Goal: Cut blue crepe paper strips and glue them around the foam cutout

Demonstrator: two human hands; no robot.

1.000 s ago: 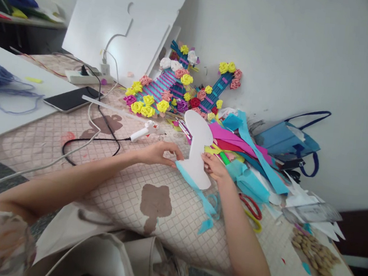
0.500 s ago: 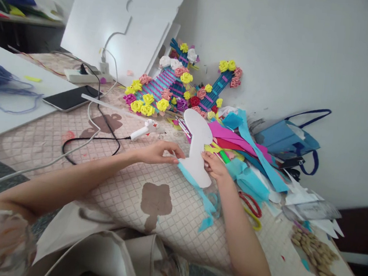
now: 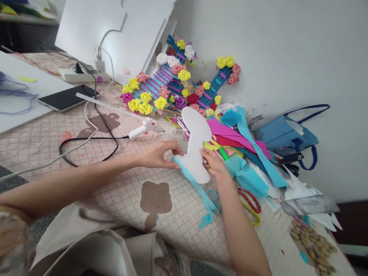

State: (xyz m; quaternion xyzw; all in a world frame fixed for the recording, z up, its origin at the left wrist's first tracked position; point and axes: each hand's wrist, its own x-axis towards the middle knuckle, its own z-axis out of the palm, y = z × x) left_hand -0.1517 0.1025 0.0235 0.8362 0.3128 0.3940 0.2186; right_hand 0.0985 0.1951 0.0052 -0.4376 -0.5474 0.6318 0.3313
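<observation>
Left hand (image 3: 159, 154) shifts slightly: thumb and fingers now stand wider apart, a loose C around the left corner of the white cutout (image 3: 196, 150), where half a second ago they sat closer together. Blue strip (image 3: 208, 202) shows more at that corner, its end visible in the gap; it runs along the cutout's lower-left edge and trails off, curled, toward bottom center. Can't tell whether left fingertips touch the strip or the cutout edge. Right hand (image 3: 215, 163) is unchanged, grip clamped on the cutout's right edge at the narrow middle. Cutout is at frame center, over the bench (image 3: 189, 231), tilted, wide lobe up. Reads as a small left-hand readjustment at the corner while the right steadies the piece; work on the edge looks partway along. Glue gun (image 3: 138, 131) lies left of center, near the left hand, in neither hand. Flower-trimmed pieces (image 3: 159, 81) lean at upper center; teal paper (image 3: 252, 181) is heaped right of center.
</observation>
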